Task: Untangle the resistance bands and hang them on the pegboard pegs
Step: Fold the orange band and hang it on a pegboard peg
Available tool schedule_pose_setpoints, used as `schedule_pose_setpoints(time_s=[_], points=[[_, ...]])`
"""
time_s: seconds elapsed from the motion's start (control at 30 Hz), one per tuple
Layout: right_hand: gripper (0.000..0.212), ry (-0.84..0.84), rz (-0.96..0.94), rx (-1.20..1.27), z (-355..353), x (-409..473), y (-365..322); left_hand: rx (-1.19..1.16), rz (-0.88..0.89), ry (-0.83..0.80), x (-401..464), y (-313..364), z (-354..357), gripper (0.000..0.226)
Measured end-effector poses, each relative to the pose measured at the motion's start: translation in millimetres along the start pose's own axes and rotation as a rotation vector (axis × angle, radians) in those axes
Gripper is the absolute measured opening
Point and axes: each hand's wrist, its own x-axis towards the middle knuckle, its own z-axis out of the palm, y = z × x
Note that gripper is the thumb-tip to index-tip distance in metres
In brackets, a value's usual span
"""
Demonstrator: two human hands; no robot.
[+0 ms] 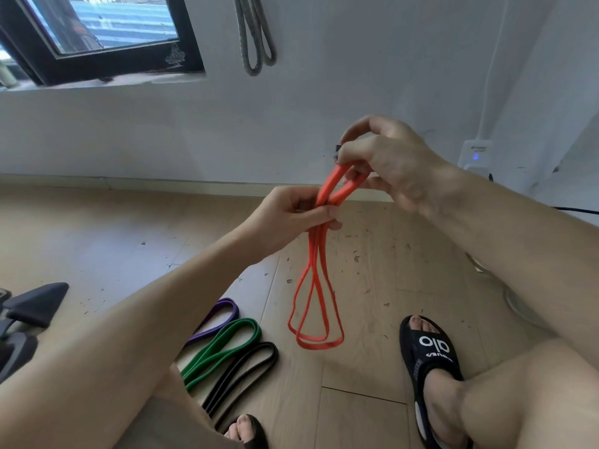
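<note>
Orange band [316, 299]: doubled, gripped by left hand [291, 218], top loop pinched by right hand [385, 166], above floor [356, 400]. Grey band [256, 37]: hung on wall. Purple [214, 322], green [223, 348], black [240, 374] bands: on floor, unhung.

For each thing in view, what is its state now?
Orange rubber resistance band: held up, doubled, loops dangling.
Left hand: gripping its strands.
Right hand: pinching its top loop.
Purple, green, black bands: on floor.
Grey band: hanging on wall.
</note>
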Motion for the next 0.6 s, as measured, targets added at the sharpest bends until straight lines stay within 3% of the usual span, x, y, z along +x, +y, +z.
schedule_pose_setpoints(time_s=[0.23,0.47,0.6], points=[[0.01,0.04,0.108,0.013,-7.4,4.2,10.7,0.185,0.016,0.0,-1.0,3.7,-11.3,0.008],[0.027,0.026,0.162,0.049,-5.2,11.6,21.4,0.18,-0.026,-0.029,-1.4,3.1,-17.7,0.012],[0.024,-0.031,0.15,0.017,-4.6,12.4,26.2,0.261,-0.009,-0.051,-2.4,5.1,-17.7,0.013]])
